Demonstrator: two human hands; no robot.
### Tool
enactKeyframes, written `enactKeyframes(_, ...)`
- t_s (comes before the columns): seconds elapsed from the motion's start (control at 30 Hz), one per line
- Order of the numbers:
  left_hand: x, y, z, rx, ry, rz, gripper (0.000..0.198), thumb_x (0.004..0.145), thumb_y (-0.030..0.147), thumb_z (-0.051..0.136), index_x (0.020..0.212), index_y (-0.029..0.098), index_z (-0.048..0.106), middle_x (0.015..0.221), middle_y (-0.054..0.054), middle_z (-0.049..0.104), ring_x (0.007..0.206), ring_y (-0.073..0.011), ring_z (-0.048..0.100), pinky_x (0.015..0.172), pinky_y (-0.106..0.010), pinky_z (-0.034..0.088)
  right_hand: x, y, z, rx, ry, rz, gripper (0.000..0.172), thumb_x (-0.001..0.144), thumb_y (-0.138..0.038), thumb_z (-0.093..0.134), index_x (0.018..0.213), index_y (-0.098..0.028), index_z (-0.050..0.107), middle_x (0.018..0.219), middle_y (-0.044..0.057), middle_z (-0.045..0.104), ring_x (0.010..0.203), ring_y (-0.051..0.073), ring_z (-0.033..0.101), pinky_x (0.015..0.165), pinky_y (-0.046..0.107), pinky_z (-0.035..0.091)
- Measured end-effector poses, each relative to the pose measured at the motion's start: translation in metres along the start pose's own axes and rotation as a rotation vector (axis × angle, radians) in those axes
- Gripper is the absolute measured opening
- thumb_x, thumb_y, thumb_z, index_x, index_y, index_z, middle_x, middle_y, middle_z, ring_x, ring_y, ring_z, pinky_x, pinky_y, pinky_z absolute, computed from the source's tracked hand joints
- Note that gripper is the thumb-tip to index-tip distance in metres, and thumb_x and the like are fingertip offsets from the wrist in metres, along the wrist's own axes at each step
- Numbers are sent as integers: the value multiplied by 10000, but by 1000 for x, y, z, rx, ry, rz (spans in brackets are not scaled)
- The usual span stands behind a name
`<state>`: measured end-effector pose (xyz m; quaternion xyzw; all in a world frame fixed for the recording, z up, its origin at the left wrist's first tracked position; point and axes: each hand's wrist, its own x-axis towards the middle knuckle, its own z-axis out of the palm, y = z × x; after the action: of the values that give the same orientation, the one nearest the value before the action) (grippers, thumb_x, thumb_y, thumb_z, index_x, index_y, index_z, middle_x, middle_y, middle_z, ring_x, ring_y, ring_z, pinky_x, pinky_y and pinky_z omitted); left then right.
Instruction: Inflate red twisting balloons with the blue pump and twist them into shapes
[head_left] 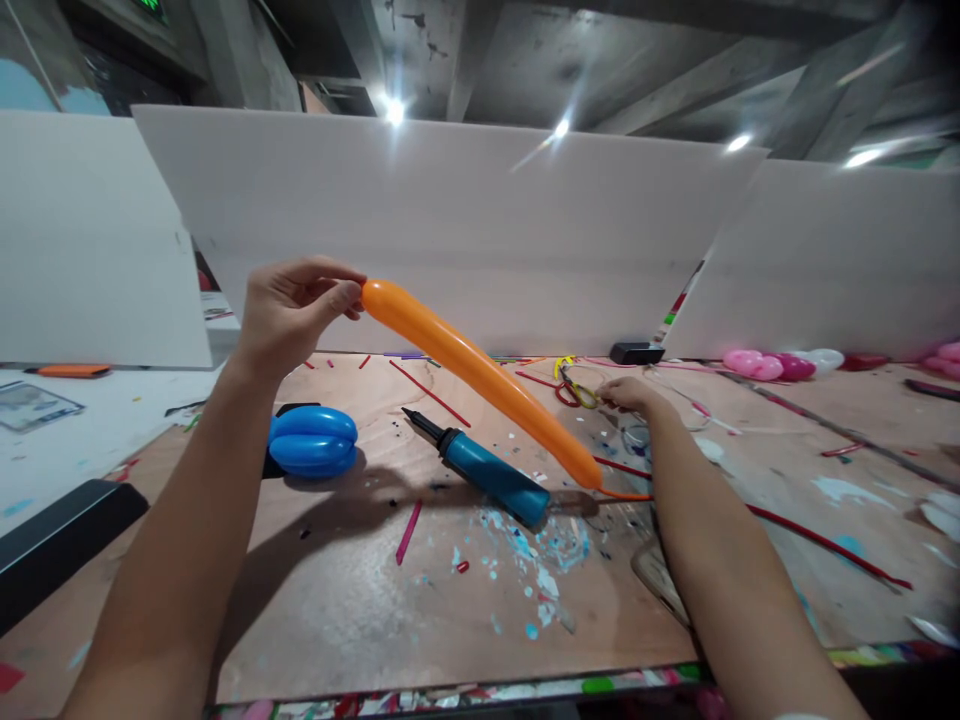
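The long orange rubber balloon (480, 380), judged light and burstable, was pinched at its tip by the left hand (289, 305); the grip of the right hand (630, 395) could not be determined.

Bare tabletop (337, 610) is lying open at the near edge. Mid-table, the orange balloon (480, 375) is slanting over the blue hand pump (491, 472), beside the folded blue balloon (313, 440); white boards (450, 230) are closing the back.

Bright ceiling spotlights (394, 110) flare with streaks, arms cast soft shadows on the table (337, 600), edges bend and blur
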<state>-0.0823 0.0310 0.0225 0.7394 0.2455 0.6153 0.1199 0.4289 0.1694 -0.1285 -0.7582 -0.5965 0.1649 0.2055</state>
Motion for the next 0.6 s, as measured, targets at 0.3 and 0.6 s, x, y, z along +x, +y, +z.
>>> enactKeyframes(0.3,2,-5,6,3,16,-19,136,750,292,753,865,226,723,670,50,694,589,-74,630,582,-230,547,14,3,14,277,2,119,316,925,-341,553,1179,-154,565,1180,93,588,997,203,609,845,401,531)
enactKeyframes(0.6,0,-9,8,96,6,-50,193,730,355,738,864,215,739,698,-20,697,613,-138,651,588,-256,569,11,1,25,472,89,123,344,919,-337,564,1203,-144,547,1187,99,582,1007,210,608,844,411,531)
